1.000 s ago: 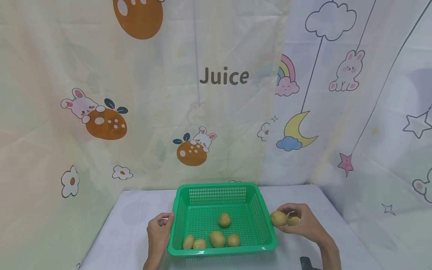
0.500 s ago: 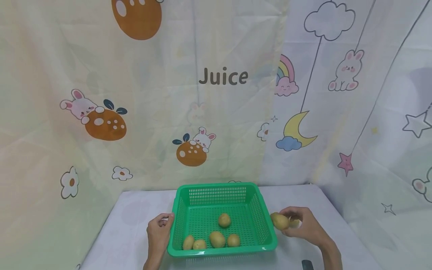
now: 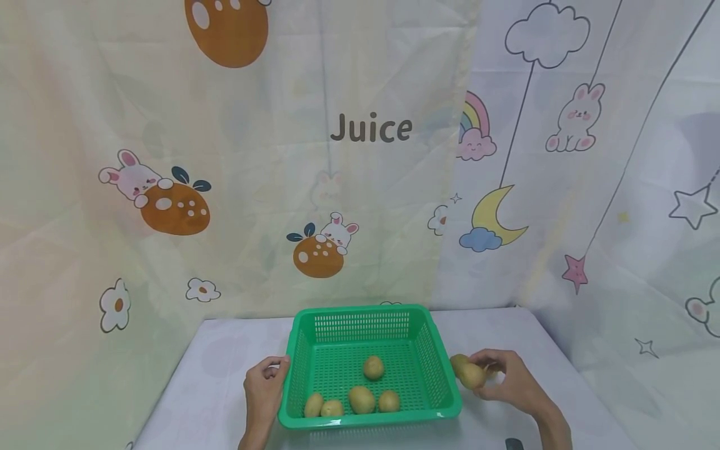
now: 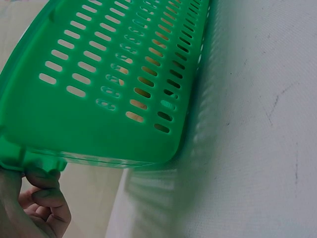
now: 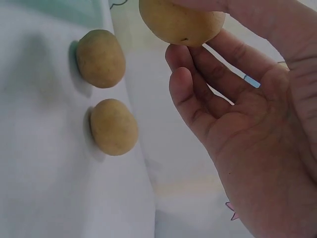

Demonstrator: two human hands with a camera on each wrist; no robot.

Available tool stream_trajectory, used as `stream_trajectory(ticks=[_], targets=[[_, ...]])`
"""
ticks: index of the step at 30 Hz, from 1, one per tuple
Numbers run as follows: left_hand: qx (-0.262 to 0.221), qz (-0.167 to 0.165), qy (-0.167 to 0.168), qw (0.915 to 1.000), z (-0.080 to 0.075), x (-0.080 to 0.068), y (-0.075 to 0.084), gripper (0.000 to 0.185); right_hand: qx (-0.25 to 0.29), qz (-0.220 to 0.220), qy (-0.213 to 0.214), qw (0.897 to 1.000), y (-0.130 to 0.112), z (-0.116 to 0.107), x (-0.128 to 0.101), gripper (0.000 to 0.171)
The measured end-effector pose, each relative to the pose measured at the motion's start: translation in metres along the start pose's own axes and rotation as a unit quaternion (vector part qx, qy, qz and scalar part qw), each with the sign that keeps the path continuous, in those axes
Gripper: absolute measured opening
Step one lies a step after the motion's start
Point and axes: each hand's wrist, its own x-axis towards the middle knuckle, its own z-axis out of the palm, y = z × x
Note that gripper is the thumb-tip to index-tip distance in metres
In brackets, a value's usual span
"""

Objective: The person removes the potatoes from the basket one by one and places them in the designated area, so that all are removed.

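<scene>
Cartoon-print curtains hang behind your white table; on it sits the green basket, five potatoes lying inside it; your left hand grips the basket's left rim, fingers curled over its edge; just right of the basket, your right hand pinches one potato at its fingertips; two more potatoes lie on the table beside that hand.
</scene>
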Motion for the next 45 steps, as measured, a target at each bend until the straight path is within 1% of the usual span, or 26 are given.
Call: stream_trajectory(ticks=[5, 9, 12, 17, 23, 25, 28, 31, 37, 45], targets=[[0.003, 0.001, -0.001, 1.0000, 0.000, 0.000, 0.000, 0.030, -0.003, -0.017, -0.001, 1.000, 0.005, 0.001, -0.002, 0.046], [0.003, -0.001, 0.001, 1.0000, 0.000, -0.001, 0.000, 0.030, 0.008, 0.000, 0.000, 1.000, 0.009, 0.004, -0.003, 0.047], [0.002, -0.001, 0.001, 1.0000, -0.001, 0.000, 0.000, 0.030, 0.008, 0.005, -0.002, 1.000, 0.011, 0.005, -0.004, 0.048], [0.003, -0.009, -0.001, 1.0000, 0.000, 0.000, 0.002, 0.030, 0.001, -0.014, -0.011, 1.000, 0.013, 0.006, -0.007, 0.049], [0.004, -0.008, -0.002, 1.0000, -0.001, 0.000, 0.004, 0.029, 0.007, -0.028, 0.005, 1.000, 0.015, 0.010, -0.011, 0.049], [0.006, -0.010, -0.002, 0.9999, -0.001, 0.000, 0.005, 0.030, 0.003, -0.038, 0.012, 0.999, 0.016, 0.011, -0.013, 0.049], [0.008, -0.009, 0.000, 0.9999, -0.001, 0.000, 0.005, 0.029, -0.005, -0.043, 0.018, 0.999, 0.019, 0.012, -0.015, 0.050], [0.009, -0.009, 0.001, 0.9999, -0.001, 0.000, 0.004, 0.029, -0.013, -0.035, 0.015, 0.999, 0.022, 0.013, -0.016, 0.052], [0.012, -0.009, -0.002, 0.9999, 0.000, 0.002, 0.002, 0.030, -0.021, -0.004, 0.005, 1.000, 0.028, 0.014, -0.017, 0.053], [0.013, -0.011, -0.004, 0.9998, -0.001, 0.001, 0.002, 0.030, -0.020, 0.001, 0.006, 1.000, 0.034, 0.017, -0.021, 0.052]])
